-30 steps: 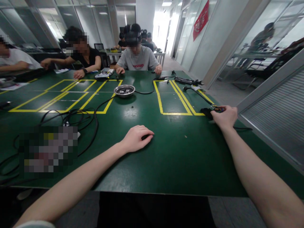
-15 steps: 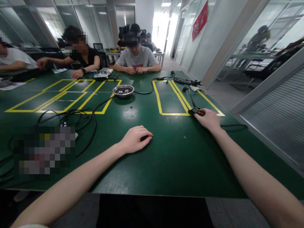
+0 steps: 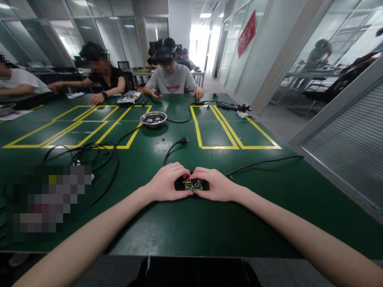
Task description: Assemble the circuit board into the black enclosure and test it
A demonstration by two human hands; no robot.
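Between my two hands, low over the green table, is an opened power adapter (image 3: 189, 186), a black case with a green circuit board, copper coils and small wires showing. My left hand (image 3: 167, 182) grips its left end, fingers curled along the far side and thumb along the near side. On the right end, my right hand (image 3: 218, 184) holds it the same way. A black cord with a plug (image 3: 183, 140) runs out beyond my left fingers. Another black cable (image 3: 263, 162) trails off to the right from behind my right hand.
Beyond the hands stands a steel bowl (image 3: 153, 119) with metal parts. Yellow tape (image 3: 209, 148) marks the green table (image 3: 167, 235). Coiled black cables (image 3: 89, 153) and a blurred-out object (image 3: 50, 203) lie at left. A black tool-like object (image 3: 233, 106) lies far right. Co-workers sit across.
My right hand has brought the adapter from the right tape marks to the middle, its cords coming along. My left hand, empty before, now grips its left end.
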